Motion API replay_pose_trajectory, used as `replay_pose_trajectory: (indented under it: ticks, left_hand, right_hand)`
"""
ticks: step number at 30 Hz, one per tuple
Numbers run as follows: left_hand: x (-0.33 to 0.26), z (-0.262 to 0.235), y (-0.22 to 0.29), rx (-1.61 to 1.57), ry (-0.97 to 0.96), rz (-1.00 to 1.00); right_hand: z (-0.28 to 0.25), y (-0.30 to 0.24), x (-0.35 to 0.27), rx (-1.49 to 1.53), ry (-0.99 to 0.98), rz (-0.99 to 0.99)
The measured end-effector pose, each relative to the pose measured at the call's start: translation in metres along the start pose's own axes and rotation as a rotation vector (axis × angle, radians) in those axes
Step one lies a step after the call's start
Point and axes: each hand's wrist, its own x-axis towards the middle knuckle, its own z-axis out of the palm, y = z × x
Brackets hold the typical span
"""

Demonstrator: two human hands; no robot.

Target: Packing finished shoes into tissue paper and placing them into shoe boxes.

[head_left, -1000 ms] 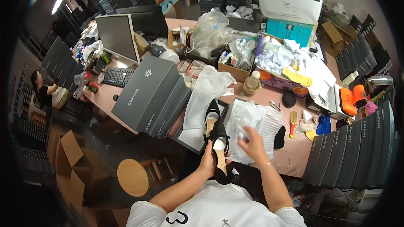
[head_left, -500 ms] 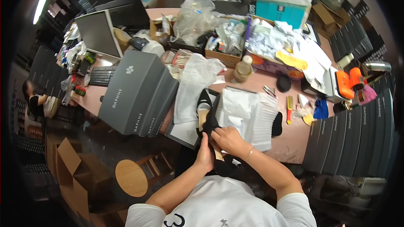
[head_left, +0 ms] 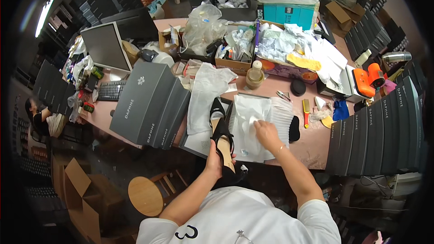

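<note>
My left hand (head_left: 214, 162) grips a black pointed shoe (head_left: 223, 142) with a beige insole, held at the near edge of the table. A matching black shoe (head_left: 217, 110) lies just beyond it, over the grey shoebox (head_left: 192, 142). My right hand (head_left: 267, 135) is over the white tissue paper (head_left: 244, 110) to the right, its fingers closed on a crumpled bit of it. White pleated wrapping (head_left: 281, 117) spreads beside that paper. Another white sheet (head_left: 205, 90) lies on the left behind the shoes.
Stacked grey shoeboxes (head_left: 142, 104) stand at left, more boxes (head_left: 375, 129) at right. Farther back are a glass bottle (head_left: 255, 74), a black round tin (head_left: 298, 87), a carton of crumpled paper (head_left: 289, 71) and a monitor (head_left: 105, 47). A yellow-and-red brush (head_left: 306, 113) lies at right. A wooden stool (head_left: 145, 196) stands below left.
My right hand has left the shoe and moved right onto the tissue paper. The shoe in my left hand has turned so its insole faces up.
</note>
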Motion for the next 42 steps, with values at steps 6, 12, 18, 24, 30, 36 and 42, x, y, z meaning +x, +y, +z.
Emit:
replay_pose_trajectory:
  ticks: [6,12,18,24,30,36,42]
  left_hand:
    - [-0.023,0.025,-0.002,0.071,0.039,0.049]
    - [-0.042,0.02,-0.003,0.04,0.093,0.099]
    - [0.01,-0.008,0.032,0.054,0.086,0.08]
    - [-0.009,0.002,0.034,0.27,0.005,0.226]
    - [0.007,0.022,0.055,-0.014,-0.332,0.044]
    - [-0.042,0.026,0.013,-0.036,-0.251,-0.098]
    - [-0.024,0.026,0.003,-0.114,-0.036,0.043]
  right_hand:
    - [0.033,-0.093,-0.016,0.466,-0.324,-0.138]
    - [0.071,-0.114,-0.009,0.587,-0.392,-0.006]
    - [0.034,-0.137,-0.015,0.499,-0.566,0.073]
    - [-0.004,-0.117,-0.073,1.156,-0.465,0.163]
    - [-0.036,-0.016,-0.037,0.149,-0.114,0.129]
    - [0.027,0.036,-0.015,-0.289,0.05,-0.009]
    - [-0.082,-0.06,-0.038,0.731,-0.29,0.194]
